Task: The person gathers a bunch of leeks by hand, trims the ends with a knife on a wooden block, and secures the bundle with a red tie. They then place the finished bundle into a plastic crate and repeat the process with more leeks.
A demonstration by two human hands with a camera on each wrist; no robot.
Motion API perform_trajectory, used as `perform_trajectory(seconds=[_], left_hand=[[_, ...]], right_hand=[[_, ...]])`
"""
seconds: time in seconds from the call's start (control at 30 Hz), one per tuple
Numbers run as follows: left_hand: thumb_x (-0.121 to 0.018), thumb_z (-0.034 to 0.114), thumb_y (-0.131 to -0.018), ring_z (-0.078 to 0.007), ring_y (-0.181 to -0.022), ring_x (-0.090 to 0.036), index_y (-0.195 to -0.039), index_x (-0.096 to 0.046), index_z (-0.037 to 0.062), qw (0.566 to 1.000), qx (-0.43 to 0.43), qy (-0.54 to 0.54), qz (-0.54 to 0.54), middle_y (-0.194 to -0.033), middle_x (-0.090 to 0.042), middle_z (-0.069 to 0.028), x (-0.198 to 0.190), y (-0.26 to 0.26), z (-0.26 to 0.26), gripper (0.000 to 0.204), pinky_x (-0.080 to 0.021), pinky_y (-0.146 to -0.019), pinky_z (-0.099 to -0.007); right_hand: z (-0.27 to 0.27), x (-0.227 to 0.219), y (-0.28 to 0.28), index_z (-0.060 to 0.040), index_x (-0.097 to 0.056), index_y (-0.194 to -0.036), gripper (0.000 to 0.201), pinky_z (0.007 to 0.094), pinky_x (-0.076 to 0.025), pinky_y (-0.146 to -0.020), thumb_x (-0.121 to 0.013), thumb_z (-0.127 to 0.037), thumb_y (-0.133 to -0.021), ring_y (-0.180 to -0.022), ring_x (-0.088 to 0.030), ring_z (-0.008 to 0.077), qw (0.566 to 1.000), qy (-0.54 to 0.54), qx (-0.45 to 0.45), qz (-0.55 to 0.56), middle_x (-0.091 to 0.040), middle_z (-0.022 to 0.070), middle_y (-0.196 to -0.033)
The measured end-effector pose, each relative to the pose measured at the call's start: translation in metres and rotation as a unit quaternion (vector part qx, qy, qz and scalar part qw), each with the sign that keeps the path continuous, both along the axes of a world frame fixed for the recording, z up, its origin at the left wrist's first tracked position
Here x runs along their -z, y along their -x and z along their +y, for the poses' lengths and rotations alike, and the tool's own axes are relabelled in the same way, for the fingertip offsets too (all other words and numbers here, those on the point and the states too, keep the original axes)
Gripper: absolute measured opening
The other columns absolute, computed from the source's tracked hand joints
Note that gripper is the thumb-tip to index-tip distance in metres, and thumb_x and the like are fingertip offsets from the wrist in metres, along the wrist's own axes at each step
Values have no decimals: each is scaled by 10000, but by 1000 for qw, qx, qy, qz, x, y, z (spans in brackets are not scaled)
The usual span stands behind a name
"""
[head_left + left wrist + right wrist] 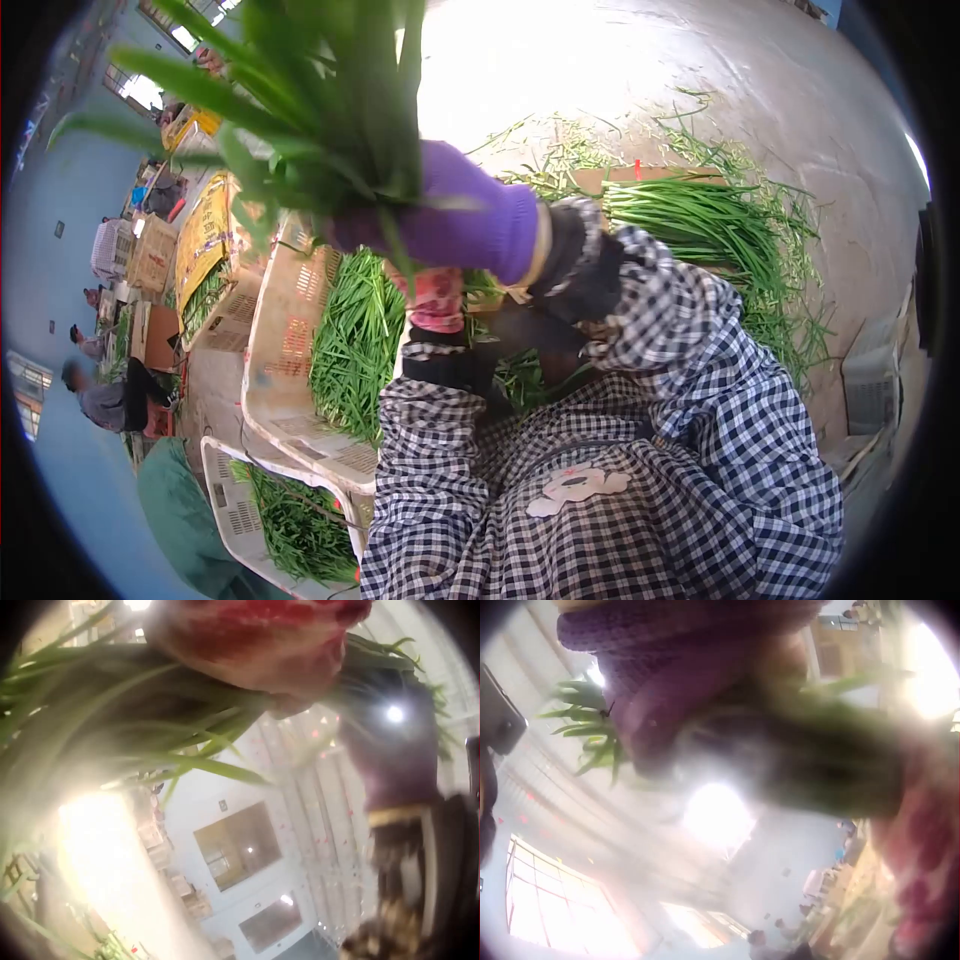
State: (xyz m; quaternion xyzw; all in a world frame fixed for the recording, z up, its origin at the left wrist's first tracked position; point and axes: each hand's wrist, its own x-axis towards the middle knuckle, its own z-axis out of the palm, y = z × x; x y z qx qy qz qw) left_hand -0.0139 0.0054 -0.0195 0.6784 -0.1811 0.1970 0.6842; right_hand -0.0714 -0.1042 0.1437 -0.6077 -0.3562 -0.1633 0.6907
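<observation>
A purple-gloved right hand grips a bunch of long green stalks, whose leaves fan up and left in the head view. Just below it, partly hidden, is the left hand in a red and pink glove. In the left wrist view the left hand is closed around the bunch, with the right hand farther along it. The right wrist view is blurred: stalks span between the right hand and left hand. Fingertips are mostly hidden.
Crates of green stalks stand at the left; another crate is lower left. A stalk pile lies at the right among floor trimmings. An empty-looking grey crate is far right. People sit farther left.
</observation>
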Motion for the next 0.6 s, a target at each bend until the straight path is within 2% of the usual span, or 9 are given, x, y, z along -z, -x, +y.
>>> perform_trajectory(seconds=[0.13, 0.23, 0.27, 0.3, 0.33, 0.37, 0.43, 0.53, 0.6], left_hand=[[-597, 278, -780, -238, -953, -451, -1019, -371, 10, 932, 165, 314, 69, -988, -429, -128, -38, 18, 57, 424, -389, -885, -374], [-540, 256, -827, -194, -866, -489, -913, -464, 38, 864, 285, 410, 57, -873, -489, -79, -65, 34, 100, 247, -407, -845, -360], [-522, 249, -843, -179, -837, -501, -878, -495, 47, 852, 302, 425, 50, -835, -509, -63, -68, 39, 106, 207, -413, -832, -355], [-503, 242, -859, -164, -808, -514, -842, -526, 56, 842, 314, 437, 42, -797, -529, -47, -69, 43, 107, 188, -419, -818, -351], [-523, 197, -839, -134, -681, -411, -797, -485, 86, 839, 305, 451, 24, -690, -392, 8, -71, 45, 105, 124, -396, -752, -321], [-529, 187, -836, -127, -666, -391, -799, -480, 90, 812, 334, 476, 43, -678, -357, 18, -70, 49, 102, 115, -388, -754, -316], [-534, 177, -833, -121, -651, -370, -801, -474, 94, 786, 363, 495, 70, -665, -321, 28, -70, 60, 91, 108, -380, -756, -310], [-517, 163, -843, -109, -649, -343, -837, -451, 95, 766, 414, 487, 74, -676, -289, 37, -77, 76, 64, 95, -370, -766, -320], [-555, 73, -816, -121, -622, -378, -917, -462, 80, 760, 468, 443, 88, -652, -326, 25, -76, 79, 53, 137, -414, -742, -342]], right_hand=[[-72, 21, 46, 34, -365, -1280, 556, 331, -466, -855, -597, -184, -824, -982, -569, 220, 986, -89, 60, 131, -541, 170, -1163], [-130, 138, 54, -2, -399, -1281, 621, 367, -405, -933, -587, -357, -807, -1071, -509, 249, 952, 111, 88, 273, -539, 176, -1153], [-112, 172, 74, -12, -409, -1273, 634, 349, -410, -896, -613, -357, -782, -1016, -518, 241, 928, 28, 102, 358, -550, 147, -1101], [-111, 190, 83, 4, -387, -1286, 630, 323, -413, -868, -625, -290, -782, -1014, -506, 222, 911, 194, 98, 351, -540, 129, -1099], [-95, 184, 89, 1, -311, -1333, 697, 313, -411, -868, -642, -254, -775, -1060, -487, 212, 913, 209, 35, 347, -527, 137, -1140], [-83, 174, 100, -19, -192, -1390, 812, 315, -406, -886, -654, -267, -770, -1088, -472, 218, 901, 108, -55, 416, -499, 165, -1187], [-60, 124, 103, -30, -98, -1411, 914, 327, -403, -911, -677, -289, -752, -1079, -483, 232, 942, 66, -88, 317, -477, 191, -1214], [-46, 122, 66, -33, -58, -1417, 958, 342, -411, -924, -691, -261, -734, -1090, -491, 253, 952, 294, 79, 39, -453, 192, -1251], [-31, 86, 67, -19, -87, -1418, 1005, 341, -376, -976, -746, -193, -680, -1142, -470, 253, 945, 258, -42, 194, -406, 184, -1311]])
